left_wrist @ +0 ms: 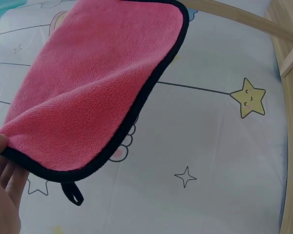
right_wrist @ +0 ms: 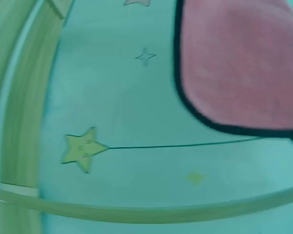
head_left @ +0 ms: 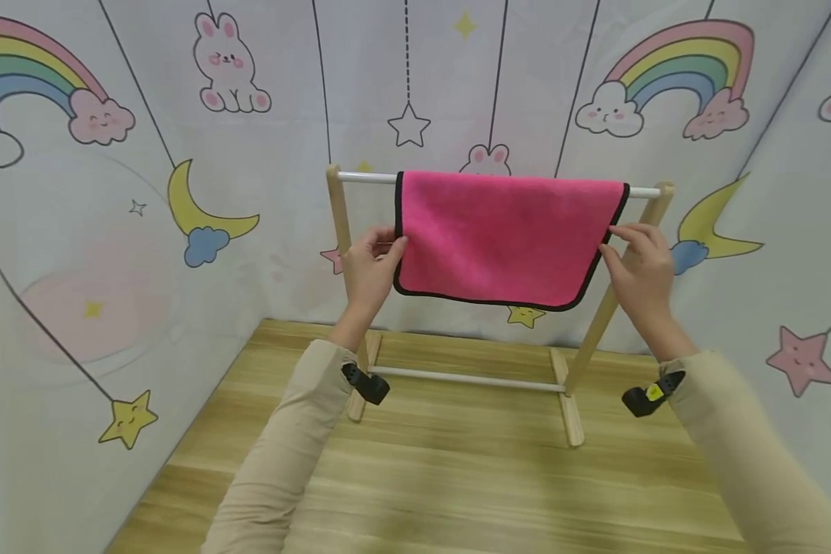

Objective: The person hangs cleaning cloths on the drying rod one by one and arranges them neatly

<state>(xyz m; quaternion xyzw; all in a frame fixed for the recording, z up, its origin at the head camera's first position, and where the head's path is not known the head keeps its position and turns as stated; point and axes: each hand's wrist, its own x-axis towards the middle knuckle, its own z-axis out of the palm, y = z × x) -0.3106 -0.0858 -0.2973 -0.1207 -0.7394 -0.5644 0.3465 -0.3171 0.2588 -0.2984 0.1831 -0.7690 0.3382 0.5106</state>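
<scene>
A pink towel with a black border hangs over the white top bar of a small wooden rack. At its left edge my left hand pinches the cloth between thumb and fingers. My right hand pinches the opposite edge, just below the bar. In the left wrist view the left hand grips the black-edged side of the towel, and a small black loop sticks out beneath it. The right wrist view shows a rounded corner of the towel; the right hand is almost wholly cut off there.
The rack's wooden uprights stand on feet joined by a low white bar. Under it lies a wood-grain surface. A white cloth backdrop printed with rainbows, stars and rabbits rises close behind and at both sides.
</scene>
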